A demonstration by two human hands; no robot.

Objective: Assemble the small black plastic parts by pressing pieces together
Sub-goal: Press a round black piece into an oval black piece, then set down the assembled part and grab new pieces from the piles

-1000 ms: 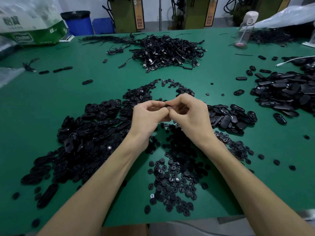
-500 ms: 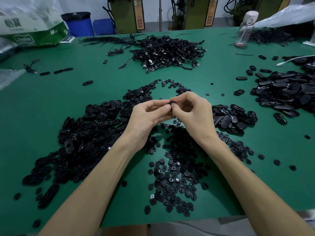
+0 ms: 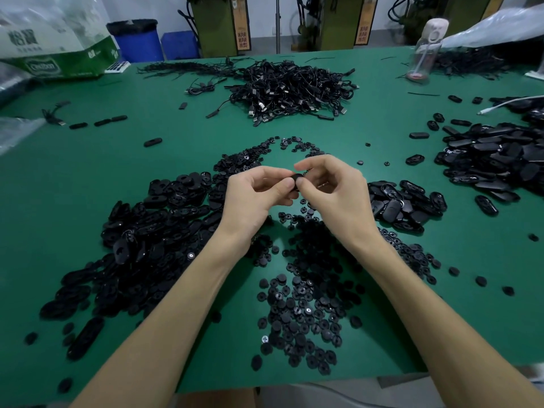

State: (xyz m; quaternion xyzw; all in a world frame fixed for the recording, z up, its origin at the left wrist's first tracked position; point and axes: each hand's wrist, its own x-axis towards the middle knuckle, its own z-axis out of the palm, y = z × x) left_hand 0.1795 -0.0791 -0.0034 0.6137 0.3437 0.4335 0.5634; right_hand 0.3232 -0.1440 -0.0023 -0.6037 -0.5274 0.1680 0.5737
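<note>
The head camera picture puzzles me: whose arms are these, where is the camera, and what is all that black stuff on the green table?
No machine here: a person works bare-handed, and the camera sits on their head, looking down. The left hand and right hand together pinch one small black plastic part above the green table. On it lie heaps: oval black plastic shells at left, small round black plastic discs nearest, and a tangled pile of black cables farther away.
</note>
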